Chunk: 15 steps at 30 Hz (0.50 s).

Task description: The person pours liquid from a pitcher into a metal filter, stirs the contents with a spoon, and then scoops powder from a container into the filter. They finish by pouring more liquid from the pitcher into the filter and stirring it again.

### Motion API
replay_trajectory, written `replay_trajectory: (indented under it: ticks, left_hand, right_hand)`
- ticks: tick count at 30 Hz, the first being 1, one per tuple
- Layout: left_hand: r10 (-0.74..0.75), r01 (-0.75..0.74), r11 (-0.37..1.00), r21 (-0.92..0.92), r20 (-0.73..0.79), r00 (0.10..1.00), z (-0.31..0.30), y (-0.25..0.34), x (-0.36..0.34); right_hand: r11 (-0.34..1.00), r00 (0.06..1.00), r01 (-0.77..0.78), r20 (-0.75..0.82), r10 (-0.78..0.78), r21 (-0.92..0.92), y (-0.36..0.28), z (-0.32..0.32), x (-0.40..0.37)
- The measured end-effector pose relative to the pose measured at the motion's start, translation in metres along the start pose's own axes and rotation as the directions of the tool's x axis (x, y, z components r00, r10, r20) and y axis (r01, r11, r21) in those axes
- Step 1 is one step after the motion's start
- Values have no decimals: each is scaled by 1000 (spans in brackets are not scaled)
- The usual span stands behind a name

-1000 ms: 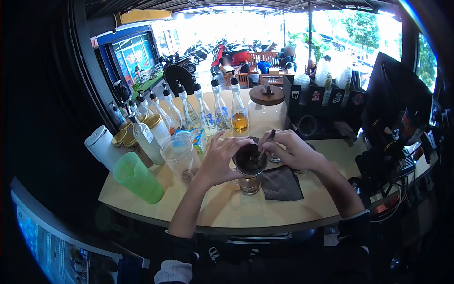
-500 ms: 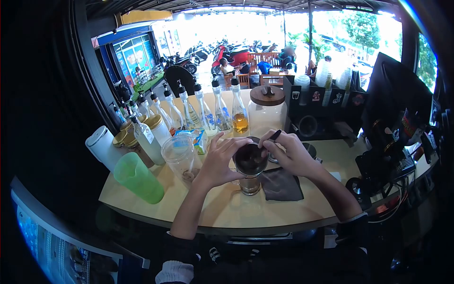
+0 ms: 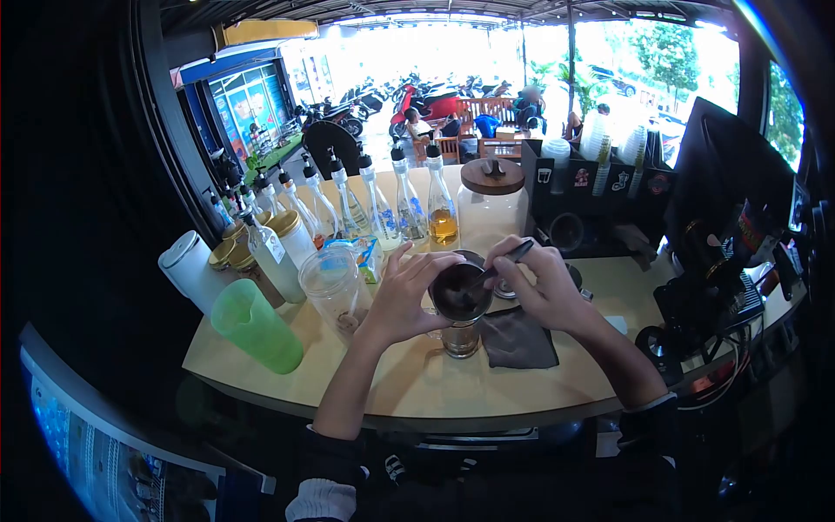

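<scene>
A dark, round, cone-like vessel (image 3: 458, 300) sits on top of a glass mug (image 3: 461, 340) on the counter. My left hand (image 3: 405, 298) curves around its left side, with fingers on the far rim and the thumb near the front. Pinched in my right hand (image 3: 544, 287) is a slim dark-handled spoon (image 3: 521, 251), slanting down into the vessel; its tip is not clear. A folded dark cloth (image 3: 519, 339) lies beside the mug, under my right wrist. Left of my left hand stands a clear plastic jar (image 3: 332, 291).
A green pitcher (image 3: 257, 328) stands at the counter's left. Several pump bottles (image 3: 380, 213) line the back, next to a wood-lidded jar (image 3: 490, 209). A black cup organizer (image 3: 600, 181) is at back right, and dark equipment (image 3: 700, 287) sits at the right end.
My right hand has shifted slightly, and the spoon now tilts lower, with more of its shaft showing inside the vessel. My left hand stays in place.
</scene>
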<state>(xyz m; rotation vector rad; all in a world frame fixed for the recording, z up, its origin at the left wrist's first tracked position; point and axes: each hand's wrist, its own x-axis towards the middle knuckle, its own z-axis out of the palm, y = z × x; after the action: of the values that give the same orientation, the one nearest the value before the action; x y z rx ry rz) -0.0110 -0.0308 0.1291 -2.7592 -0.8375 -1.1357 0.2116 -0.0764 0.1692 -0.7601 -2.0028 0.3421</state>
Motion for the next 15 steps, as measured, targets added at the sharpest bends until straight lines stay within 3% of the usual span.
replay_trajectory:
  ticks: [2,7,10,13,15]
  left_hand:
    - [3,-3,1000,1,2,1000,0,0,0]
    - [5,-5,1000,2,17,1000,0,1,-1]
    - [7,-8,1000,18,38,999,0,0,-2]
    - [28,-28,999,32,17,999,1,-1,-3]
    - [17,-17,1000,25,-2,1000,1,0,-3]
  right_hand:
    - [998,1000,-7,6,6,62,-2,2,-2]
    - [992,993,107,55,-103,-63,6,-3,-1]
    - [997,989,71,132,-72,10,8,-6,-2]
    - [990,985,131,118,-123,-62,18,-15,1]
    - [995,989,85,127,-79,-46,19,-15,2]
